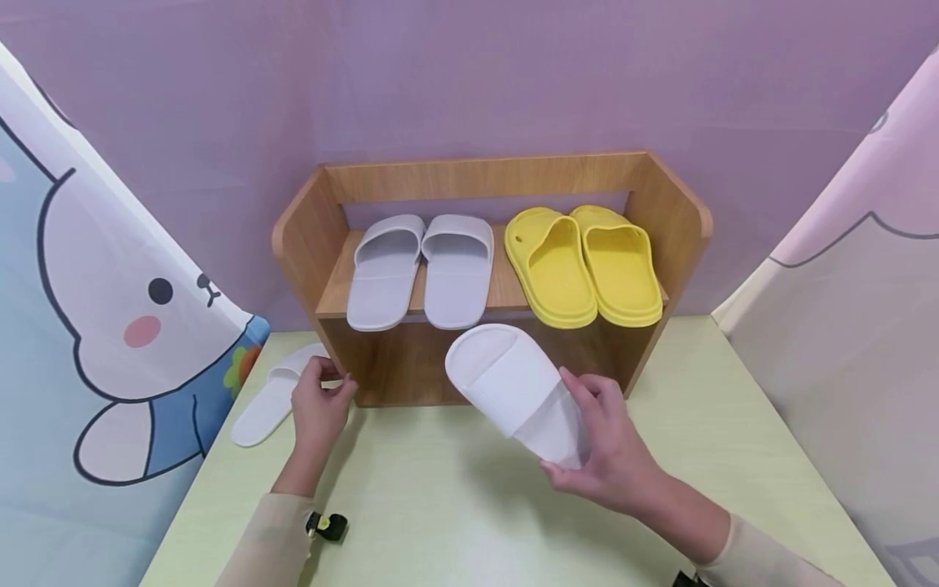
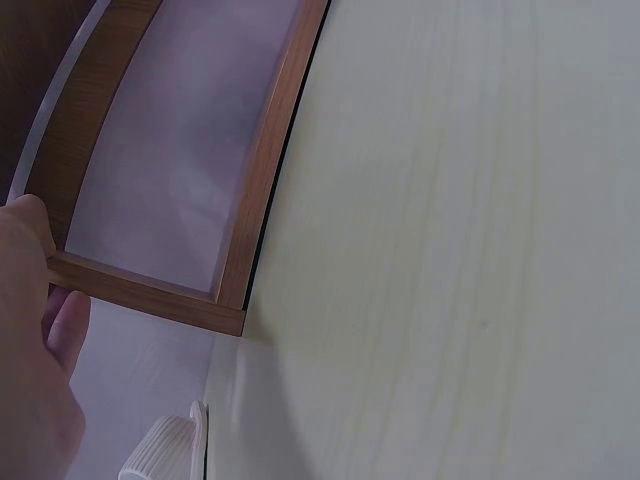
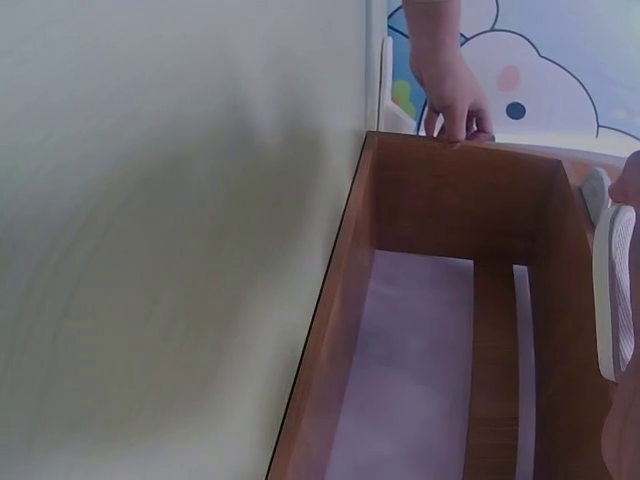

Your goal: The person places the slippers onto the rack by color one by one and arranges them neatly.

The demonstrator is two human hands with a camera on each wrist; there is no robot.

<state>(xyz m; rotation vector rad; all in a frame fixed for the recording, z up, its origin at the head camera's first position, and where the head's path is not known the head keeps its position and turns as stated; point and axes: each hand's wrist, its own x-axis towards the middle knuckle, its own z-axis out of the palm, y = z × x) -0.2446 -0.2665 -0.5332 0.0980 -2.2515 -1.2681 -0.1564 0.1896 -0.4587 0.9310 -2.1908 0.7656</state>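
My right hand [image 1: 612,456] grips a white slipper [image 1: 509,383] by its heel end, thumb on one edge and fingers on the other. The slipper is tilted, its toe toward the lower opening of a wooden shoe rack [image 1: 484,181]. At the rack's left side panel [image 2: 145,297], my left hand [image 1: 320,408] holds the front edge between thumb and fingers. Beside that hand, a second white slipper [image 1: 266,412] lies on the table, partly hidden behind the hand. In the right wrist view the held slipper [image 3: 612,290] shows at the right edge.
Two grey slippers [image 1: 456,281] stand side by side on the rack's upper shelf, left of a pair of yellow clogs [image 1: 561,277]. The rack stands on a pale green table [image 1: 425,505] against a purple backdrop [image 1: 469,81]. A printed cloth [image 1: 139,342] hangs at the left.
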